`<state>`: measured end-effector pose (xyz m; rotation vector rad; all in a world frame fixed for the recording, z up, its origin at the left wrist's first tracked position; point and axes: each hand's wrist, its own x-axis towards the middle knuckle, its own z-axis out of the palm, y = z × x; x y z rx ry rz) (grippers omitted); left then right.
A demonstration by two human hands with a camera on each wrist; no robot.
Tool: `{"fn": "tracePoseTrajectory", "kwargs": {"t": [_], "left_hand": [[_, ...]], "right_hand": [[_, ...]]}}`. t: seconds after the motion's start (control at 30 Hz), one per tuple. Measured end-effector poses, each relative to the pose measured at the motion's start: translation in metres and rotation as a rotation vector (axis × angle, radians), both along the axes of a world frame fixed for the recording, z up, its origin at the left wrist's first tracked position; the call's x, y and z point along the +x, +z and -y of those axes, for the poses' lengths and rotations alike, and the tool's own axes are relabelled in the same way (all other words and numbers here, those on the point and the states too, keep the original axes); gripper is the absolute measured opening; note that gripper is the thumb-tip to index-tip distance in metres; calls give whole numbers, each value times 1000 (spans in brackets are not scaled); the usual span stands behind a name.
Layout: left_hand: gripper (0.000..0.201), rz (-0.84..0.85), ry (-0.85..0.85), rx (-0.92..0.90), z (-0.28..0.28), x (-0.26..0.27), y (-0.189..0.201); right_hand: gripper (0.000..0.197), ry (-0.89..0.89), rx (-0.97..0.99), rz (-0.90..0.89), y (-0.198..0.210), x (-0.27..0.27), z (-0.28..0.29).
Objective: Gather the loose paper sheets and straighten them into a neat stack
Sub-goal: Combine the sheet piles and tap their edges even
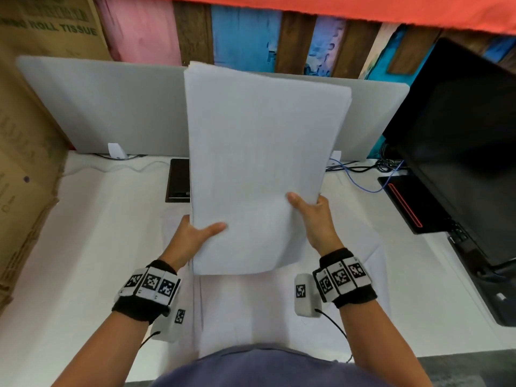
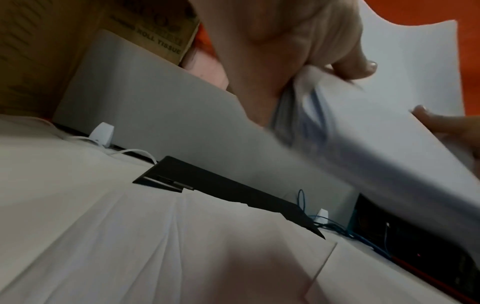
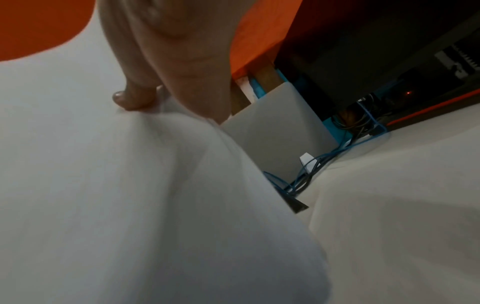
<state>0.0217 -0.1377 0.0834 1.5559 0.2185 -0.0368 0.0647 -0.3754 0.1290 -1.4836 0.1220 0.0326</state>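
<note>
A thick stack of white paper sheets (image 1: 259,163) is held up above the desk, tilted away from me, its lower part bowed. My left hand (image 1: 195,233) grips its lower left edge, thumb lying across the front sheet. My right hand (image 1: 310,213) grips the right edge higher up, thumb on the front. In the left wrist view the left hand (image 2: 311,61) pinches the stack (image 2: 389,102), whose sheet edges fan slightly. From the right wrist the thumb (image 3: 135,96) presses the paper (image 3: 130,185). More white sheets (image 1: 251,311) lie flat on the desk below.
A grey divider panel (image 1: 106,107) stands at the back of the white desk (image 1: 83,247). A black flat device (image 1: 178,180) lies behind the stack. A black monitor (image 1: 460,135) and cables (image 1: 363,174) are at the right, cardboard boxes (image 1: 28,135) at the left.
</note>
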Motion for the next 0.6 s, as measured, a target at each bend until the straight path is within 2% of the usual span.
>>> {"fn": "tracePoseTrajectory", "kwargs": {"t": [0.07, 0.13, 0.2, 0.33, 0.43, 0.5, 0.6], "left_hand": [[91, 8, -40, -4, 4, -3, 4], [61, 24, -44, 7, 10, -5, 9], [32, 53, 28, 15, 14, -2, 9], [27, 70, 149, 23, 18, 0, 2], [17, 55, 242, -59, 20, -2, -6], [18, 8, 236, -100, 21, -6, -13], [21, -125, 107, -185, 20, -12, -23]], "right_hand": [[22, -2, -8, 20, 4, 2, 3], [26, 7, -29, 28, 4, 2, 6], [29, 20, -43, 28, 4, 4, 7], [37, 91, -96, 24, -2, 4, 7], [39, 123, -152, -16, -19, -3, 4], [35, 68, -179, -9, -26, -4, 3], [31, -17, -190, 28, -29, -1, 1]]}}
